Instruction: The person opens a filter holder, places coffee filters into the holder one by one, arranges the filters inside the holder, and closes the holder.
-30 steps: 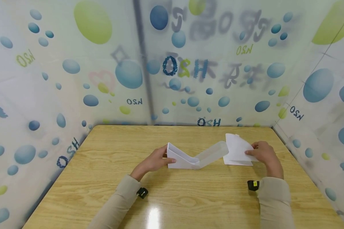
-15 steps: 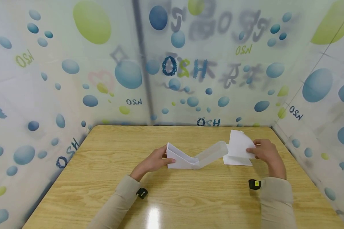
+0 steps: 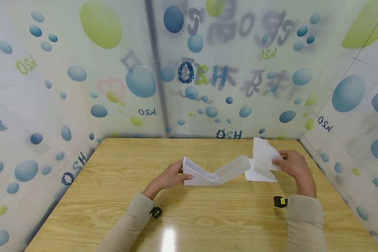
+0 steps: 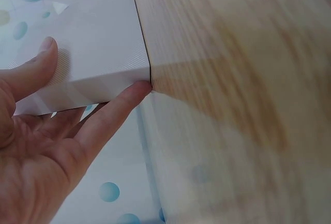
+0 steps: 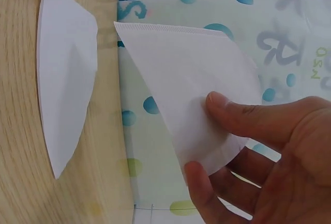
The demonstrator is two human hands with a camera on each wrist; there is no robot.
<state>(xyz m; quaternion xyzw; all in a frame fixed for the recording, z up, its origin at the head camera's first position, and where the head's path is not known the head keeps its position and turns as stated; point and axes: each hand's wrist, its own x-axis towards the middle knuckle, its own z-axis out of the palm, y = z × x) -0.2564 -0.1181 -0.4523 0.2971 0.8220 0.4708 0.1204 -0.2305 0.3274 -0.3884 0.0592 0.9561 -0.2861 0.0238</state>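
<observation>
White paper filter (image 5: 181,74), open white box (image 3: 200,179), hands (image 3: 294,164) (image 3: 168,176) pinching 1 each, box in left, inside unclear.

There are two hands: left hand (image 3: 168,176) and right hand (image 3: 294,164). I count one white box (image 3: 198,178) with one translucent lid (image 3: 234,168); at least two pieces of paper: held piece (image 3: 266,154), lying piece (image 3: 260,176); two black devices: left device (image 3: 156,212), right device (image 3: 280,202); one table (image 3: 214,217).
</observation>
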